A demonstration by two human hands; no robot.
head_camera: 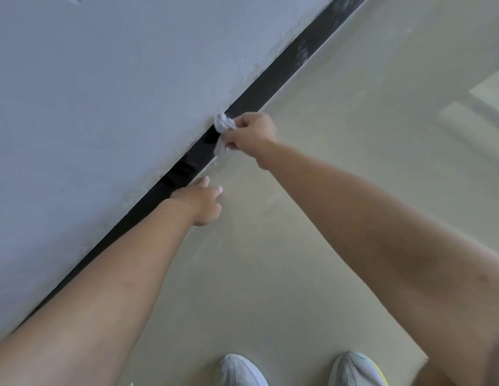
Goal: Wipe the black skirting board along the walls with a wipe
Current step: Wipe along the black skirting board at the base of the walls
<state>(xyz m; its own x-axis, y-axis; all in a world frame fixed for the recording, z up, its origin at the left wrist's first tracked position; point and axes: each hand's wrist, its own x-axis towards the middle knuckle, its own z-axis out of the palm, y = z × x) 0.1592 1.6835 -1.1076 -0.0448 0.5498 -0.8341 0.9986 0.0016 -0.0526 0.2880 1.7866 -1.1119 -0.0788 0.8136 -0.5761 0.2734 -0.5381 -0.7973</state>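
**Midway along the skirting board, dust still ahead**

My right hand [249, 132] has its fingers [237, 124] bunched tight around the crumpled white wipe [223, 132], pressing it flat against the black skirting board [270, 79] where the grey wall [117, 93] meets the pale floor [312, 218]. My left hand [199, 203] carries nothing; its fingers are loosely spread, tips near the floor just beside the board.

As far as I can judge, the stretch nearest me, from the wipe back toward my shoes [242, 370], looks dark and fairly glossy, so I take it as done. Past the wipe, the board toward the far end shows whitish smears and a dusty haze, so that run is still to be cleaned. I cannot see any other walls from here, so how much remains overall I cannot tell.
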